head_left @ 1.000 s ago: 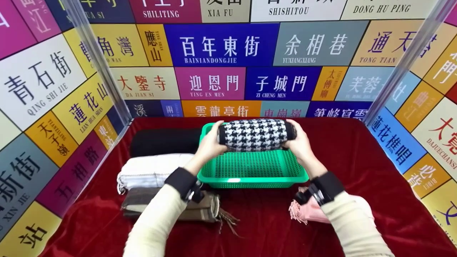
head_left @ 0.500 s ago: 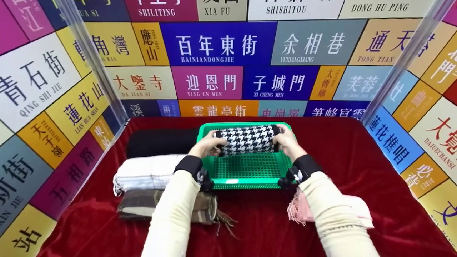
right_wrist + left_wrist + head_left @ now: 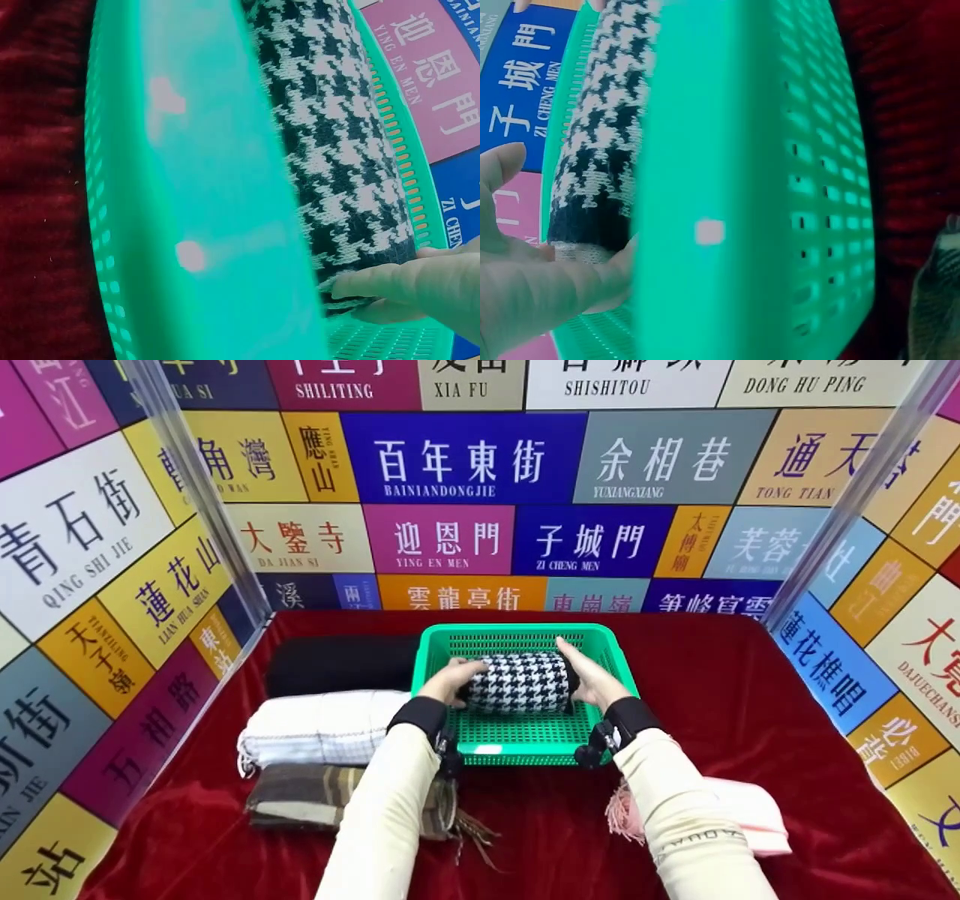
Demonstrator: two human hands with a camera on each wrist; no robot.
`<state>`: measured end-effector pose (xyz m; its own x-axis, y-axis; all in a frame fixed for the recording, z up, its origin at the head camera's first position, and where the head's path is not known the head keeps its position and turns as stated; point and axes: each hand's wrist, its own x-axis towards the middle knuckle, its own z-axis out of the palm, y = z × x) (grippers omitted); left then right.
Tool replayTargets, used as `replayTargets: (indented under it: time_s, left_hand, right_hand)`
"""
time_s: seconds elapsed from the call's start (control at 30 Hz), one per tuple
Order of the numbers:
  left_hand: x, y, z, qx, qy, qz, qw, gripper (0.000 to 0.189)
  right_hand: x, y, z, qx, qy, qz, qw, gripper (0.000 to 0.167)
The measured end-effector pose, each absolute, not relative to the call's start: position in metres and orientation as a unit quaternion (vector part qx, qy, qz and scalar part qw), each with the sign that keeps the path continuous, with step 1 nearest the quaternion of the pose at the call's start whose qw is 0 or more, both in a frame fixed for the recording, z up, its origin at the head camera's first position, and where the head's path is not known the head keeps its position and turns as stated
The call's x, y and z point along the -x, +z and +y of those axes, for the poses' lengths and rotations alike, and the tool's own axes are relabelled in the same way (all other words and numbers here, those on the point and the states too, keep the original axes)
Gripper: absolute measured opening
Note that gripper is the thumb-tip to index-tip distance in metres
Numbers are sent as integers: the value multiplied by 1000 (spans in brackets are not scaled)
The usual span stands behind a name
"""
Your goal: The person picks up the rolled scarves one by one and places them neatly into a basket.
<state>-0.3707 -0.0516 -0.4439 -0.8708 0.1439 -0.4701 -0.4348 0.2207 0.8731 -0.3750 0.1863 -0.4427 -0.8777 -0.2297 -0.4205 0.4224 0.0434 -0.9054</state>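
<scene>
A rolled black-and-white houndstooth scarf (image 3: 519,682) lies crosswise inside the green plastic basket (image 3: 517,750). My left hand (image 3: 448,681) is at its left end; in the left wrist view one digit stands off the scarf and another touches its dark end. At the right end my right hand (image 3: 594,679) has one finger pointing up and away from the roll. The right wrist view shows straight fingers (image 3: 405,283) touching that end. Part of the scarf is hidden by the basket rim in both wrist views.
Left of the basket lie a black folded cloth (image 3: 341,666), a white fringed scarf (image 3: 322,727) and a brown plaid scarf (image 3: 300,799). A pink scarf (image 3: 739,810) lies at front right, partly under my right sleeve. Dark red velvet (image 3: 547,832) covers the table.
The houndstooth scarf has come down and toward me, from above the basket's far rim into the basket. Both hands moved with it, and the right fingers have spread off its end.
</scene>
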Motion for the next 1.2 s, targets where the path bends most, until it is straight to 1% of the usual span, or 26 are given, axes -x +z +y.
replayTargets:
  time_s: [0.13,0.33,0.47,0.57,0.67,0.77,0.8,0.87,1.03,1.2]
  left_hand:
    - [370,-449,-51,102,626,734,244,68]
    - [369,-448,-54,91,630,730,249,72]
    - [367,-445,-56,91,633,726,251,74]
    - [366,-440,-58,94,643,715,260,76]
    - [364,-433,-61,85,633,719,274,78]
    - [359,-426,-66,52,606,748,267,80]
    - [356,-424,-68,36,601,756,255,79]
    - [348,-421,-72,0,606,766,215,76]
    - [319,-416,-80,-73,670,735,74,63]
    - [287,-422,-88,-111,697,705,-75,51]
  right_hand:
    - [373,-445,186,-62,-693,673,251,84]
    - [372,-446,188,-68,-681,682,258,84]
    - [376,-448,191,-65,-668,691,267,92]
    - [375,-441,193,-66,-667,698,252,91]
    - [367,-423,196,-66,-693,683,223,82]
    - [357,-406,208,-43,-737,646,197,78]
    - [352,-400,214,-31,-753,630,190,77]
    - [342,-389,226,-6,-783,597,174,75]
    - [310,-371,257,84,-818,549,145,67]
    - [277,-373,285,187,-804,554,110,62]
